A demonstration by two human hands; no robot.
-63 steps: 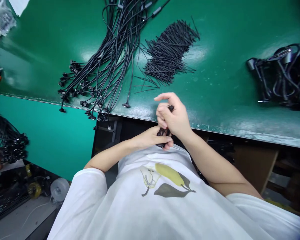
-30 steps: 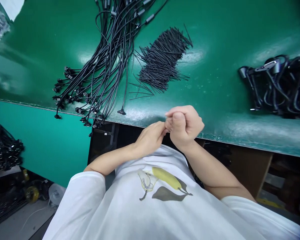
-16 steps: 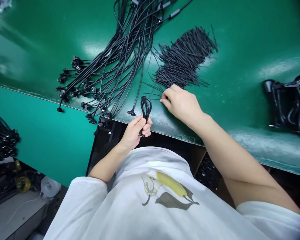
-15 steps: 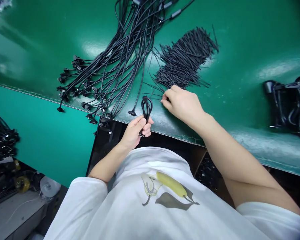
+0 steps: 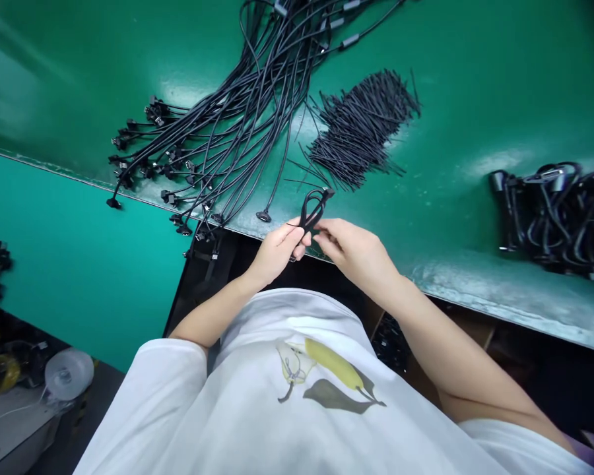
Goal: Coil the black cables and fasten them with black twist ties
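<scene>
Just over the front edge of the green table, my left hand [image 5: 280, 247] is closed around a coiled black cable [image 5: 313, 210], its loops standing up above the fingers. One connector shows at the top of the coil. My right hand [image 5: 359, 254] is at the coil's right side with thumb and fingers pinched. A thin black tie [image 5: 292, 225] crosses the coil, its end poking out on the left; the part at my right fingertips is hidden. Beyond the hands lies a pile of cut black ties [image 5: 366, 125].
Many long black cables [image 5: 257, 99] spread across the table at the upper left, connectors toward the edge. Coiled cables [image 5: 559, 218] lie at the right. A lower teal surface [image 5: 89, 257] adjoins on the left, with a clear tape roll [image 5: 69, 374] below it.
My right hand has moved from the edge of the tie pile down to the coiled cable, bringing a tie. The coil in my left hand has tilted to the right.
</scene>
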